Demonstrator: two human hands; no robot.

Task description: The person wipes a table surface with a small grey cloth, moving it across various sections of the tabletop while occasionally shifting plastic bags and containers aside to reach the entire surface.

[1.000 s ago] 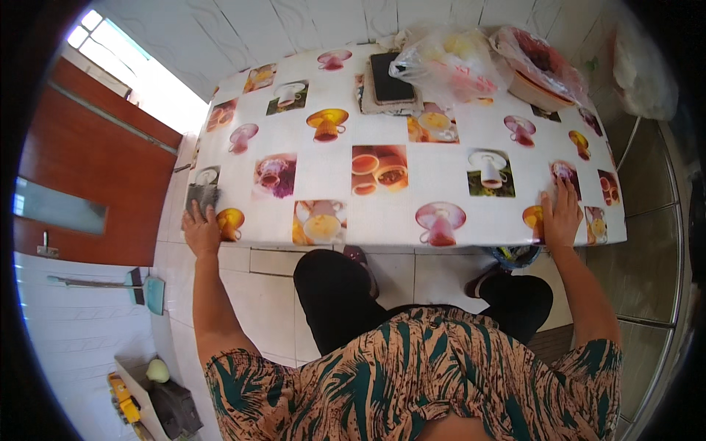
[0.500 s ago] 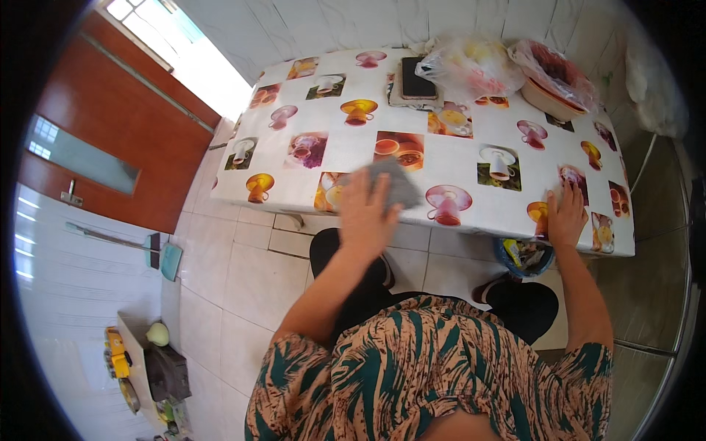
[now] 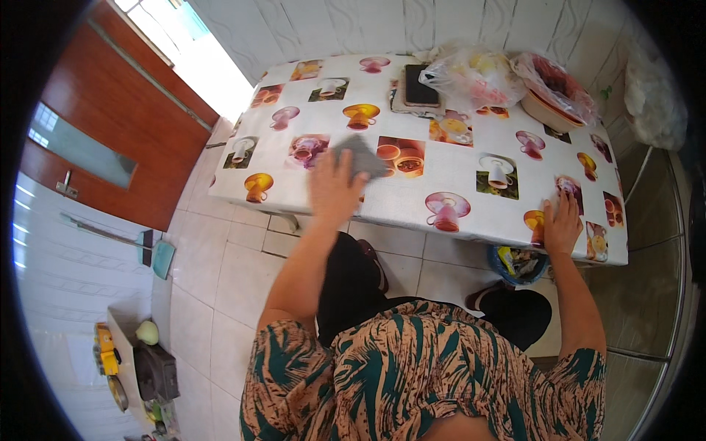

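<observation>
On the white tablecloth [image 3: 401, 195] printed with cups and saucers, my left hand [image 3: 332, 192] presses a grey cloth [image 3: 360, 157] against the surface. The cloth sticks out beyond the fingertips, just left of a printed picture of brown cups. Some of its near part is covered by the fingers. My right hand [image 3: 563, 226] lies flat near the table's front right edge, fingers stretched out and holding nothing.
At the back right stand a dark phone [image 3: 421, 84] on folded cloths, a clear plastic bag [image 3: 478, 77] and a plastic-covered basin [image 3: 551, 95]. A blue bin [image 3: 519, 266] with rubbish sits under the front edge. A reddish-brown door [image 3: 110, 125] is at left.
My left hand and the grey cloth have slid left and slightly away from me across the tablecloth. The right hand stays in nearly the same spot.
</observation>
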